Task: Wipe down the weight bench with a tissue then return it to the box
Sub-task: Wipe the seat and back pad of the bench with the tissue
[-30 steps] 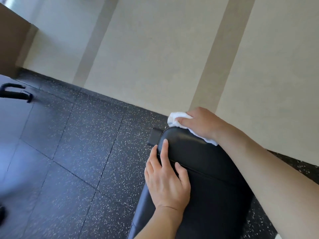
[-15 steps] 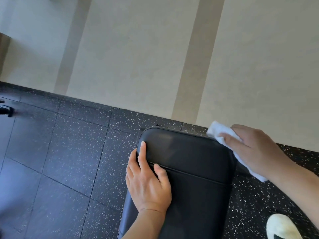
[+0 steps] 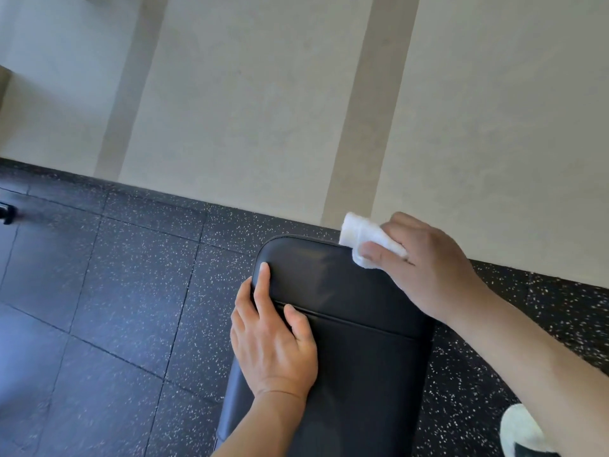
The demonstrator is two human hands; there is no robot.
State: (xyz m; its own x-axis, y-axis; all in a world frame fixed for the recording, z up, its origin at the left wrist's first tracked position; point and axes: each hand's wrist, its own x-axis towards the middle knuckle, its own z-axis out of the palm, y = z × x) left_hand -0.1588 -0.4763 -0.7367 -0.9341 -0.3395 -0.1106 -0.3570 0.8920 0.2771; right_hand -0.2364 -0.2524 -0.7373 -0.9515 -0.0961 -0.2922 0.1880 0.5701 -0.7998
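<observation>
A speckled floor lay under the bench, its length running near to far. The tissue was pinched in the right hand at the far right corner; the left hand lay flat, empty, on the left edge.

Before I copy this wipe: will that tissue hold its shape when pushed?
Probably not. The tissue is bunched under the right hand, so it looks soft, floppy and light. It may snag or tear along the bench edge.
</observation>
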